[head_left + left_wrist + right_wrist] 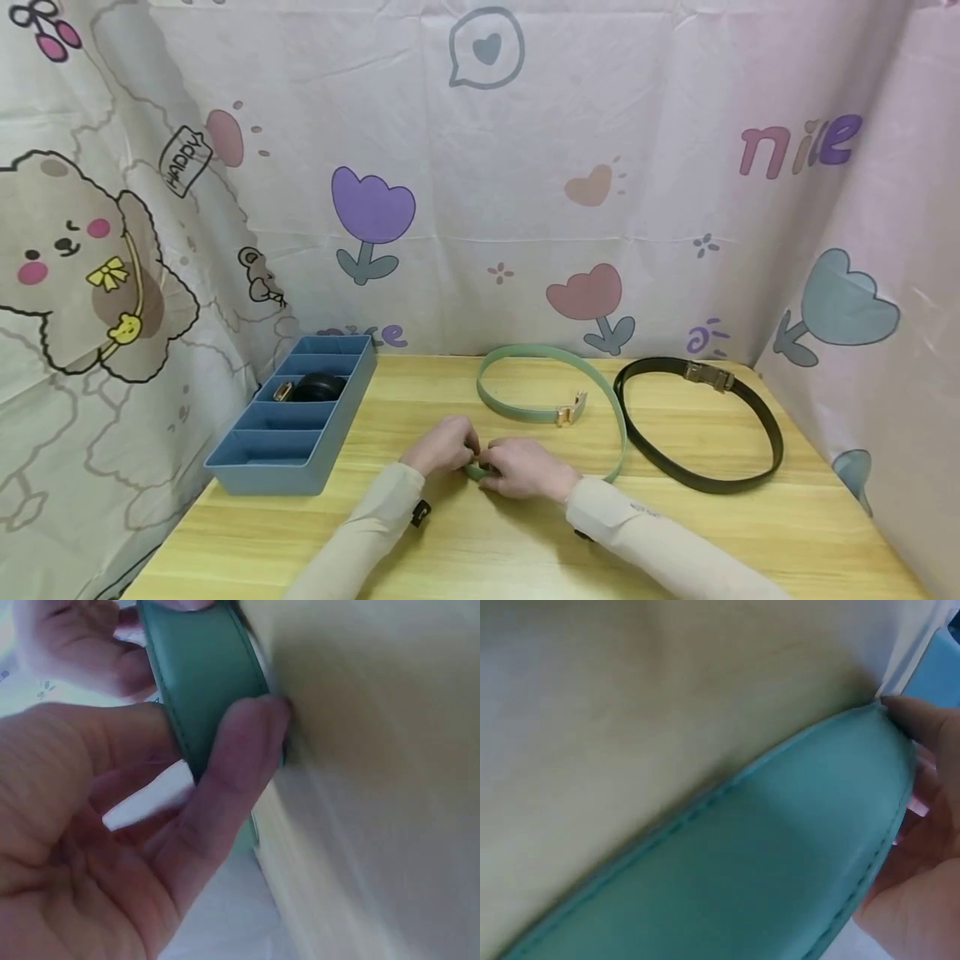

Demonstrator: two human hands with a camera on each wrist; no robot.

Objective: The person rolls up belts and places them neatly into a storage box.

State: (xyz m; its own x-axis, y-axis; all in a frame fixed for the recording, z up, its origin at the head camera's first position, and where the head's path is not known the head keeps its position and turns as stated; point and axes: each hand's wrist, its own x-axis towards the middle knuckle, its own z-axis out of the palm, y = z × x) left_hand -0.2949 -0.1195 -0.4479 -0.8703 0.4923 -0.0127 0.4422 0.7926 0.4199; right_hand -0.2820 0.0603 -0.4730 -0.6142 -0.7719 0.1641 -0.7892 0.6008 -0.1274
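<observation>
A light green belt (517,412) with a gold buckle (565,415) stands on edge in a loose loop on the table, its other end curling toward both hands. My left hand (444,446) pinches the green strap between thumb and fingers; the left wrist view shows the stitched strap (202,675) between them. Close beside it, my right hand (525,468) grips the same strap, with the fingers on the belt (780,847) in the right wrist view. The belt's tip is hidden by the hands.
A black belt (705,482) with a bronze-toned buckle stands in a loop at the right. On the left sits a blue divided box (341,429), with a rolled black belt (321,387) in a middle compartment. A printed curtain (480,167) hangs behind the wooden table (480,550).
</observation>
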